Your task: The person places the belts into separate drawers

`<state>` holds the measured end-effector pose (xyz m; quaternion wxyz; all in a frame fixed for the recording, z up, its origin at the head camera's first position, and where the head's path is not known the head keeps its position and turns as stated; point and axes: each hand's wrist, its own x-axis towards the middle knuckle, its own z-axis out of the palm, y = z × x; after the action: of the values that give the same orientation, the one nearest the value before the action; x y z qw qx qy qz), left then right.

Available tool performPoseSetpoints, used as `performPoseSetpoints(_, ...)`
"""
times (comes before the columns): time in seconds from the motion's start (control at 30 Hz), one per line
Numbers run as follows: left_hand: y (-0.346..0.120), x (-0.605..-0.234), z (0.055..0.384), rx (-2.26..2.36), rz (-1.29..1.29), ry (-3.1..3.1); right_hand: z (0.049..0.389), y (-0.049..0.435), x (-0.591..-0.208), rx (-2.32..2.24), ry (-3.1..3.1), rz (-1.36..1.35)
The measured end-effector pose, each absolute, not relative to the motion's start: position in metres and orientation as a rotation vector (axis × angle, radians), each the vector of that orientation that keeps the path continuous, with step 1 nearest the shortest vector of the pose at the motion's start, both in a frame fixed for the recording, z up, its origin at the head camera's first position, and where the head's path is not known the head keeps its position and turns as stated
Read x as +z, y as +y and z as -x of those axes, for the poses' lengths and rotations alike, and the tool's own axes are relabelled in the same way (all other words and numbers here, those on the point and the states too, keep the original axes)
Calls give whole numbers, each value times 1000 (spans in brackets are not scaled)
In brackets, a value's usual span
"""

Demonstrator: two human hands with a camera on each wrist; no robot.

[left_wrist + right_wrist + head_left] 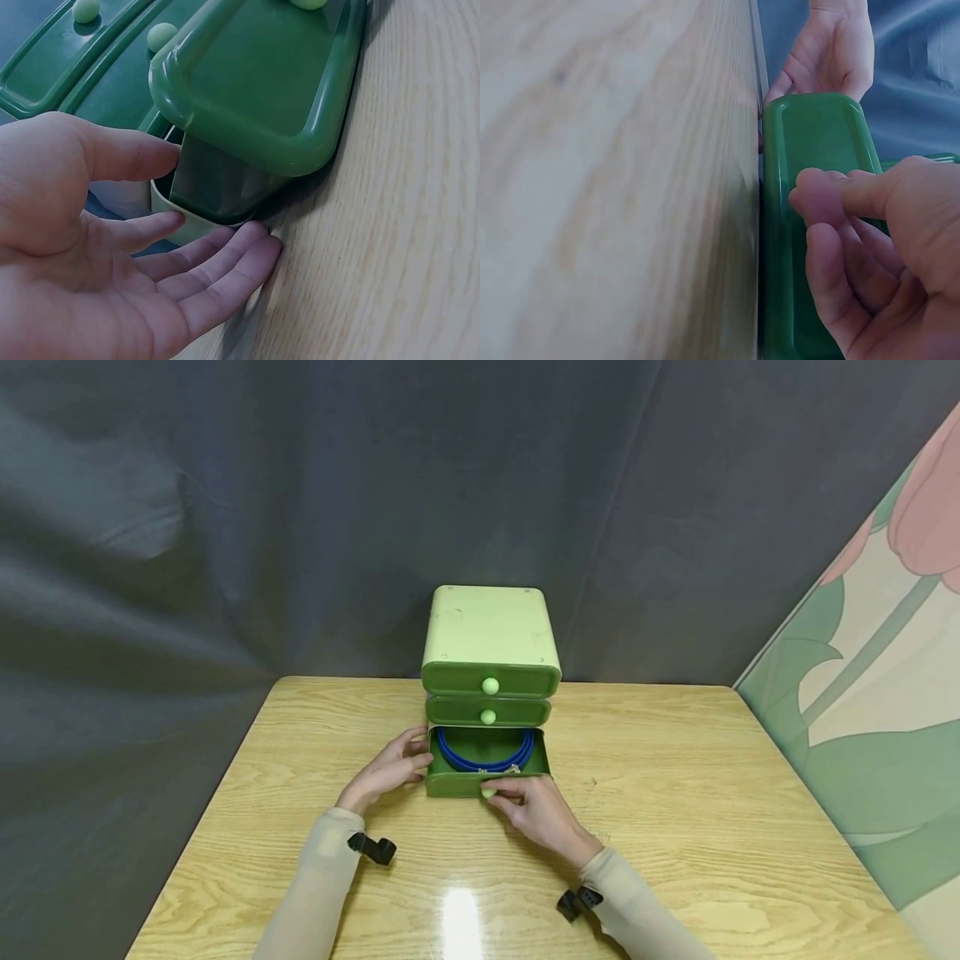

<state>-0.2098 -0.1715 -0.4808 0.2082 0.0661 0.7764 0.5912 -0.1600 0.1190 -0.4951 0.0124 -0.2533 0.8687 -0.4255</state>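
A small green chest of drawers (491,625) stands on the table with its bottom drawer (450,786) pulled out. Inside that drawer lies a coiled blue cable (480,767) with metallic ends. My right hand (543,814) pinches the drawer's round light-green knob (489,792) between thumb and fingers; in the right wrist view the fingers hide the knob. At the left side of the chest is my left hand (390,768), its fingers relaxed and spread. The left wrist view has its thumb and fingertips (259,251) right at the casing's edge beside the open drawer.
Two upper drawers, the top one (457,680) and the middle one (453,712), are closed. A dark curtain (480,485) hangs behind the wooden table (675,793). To the right rises a panel with a tulip print (877,693).
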Motion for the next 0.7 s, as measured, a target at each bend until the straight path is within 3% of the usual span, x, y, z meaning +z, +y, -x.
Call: performPoseSetpoints(0.7,-170,-486,212,1643,-171,2186,165,114,-493,-1363,2723,570)
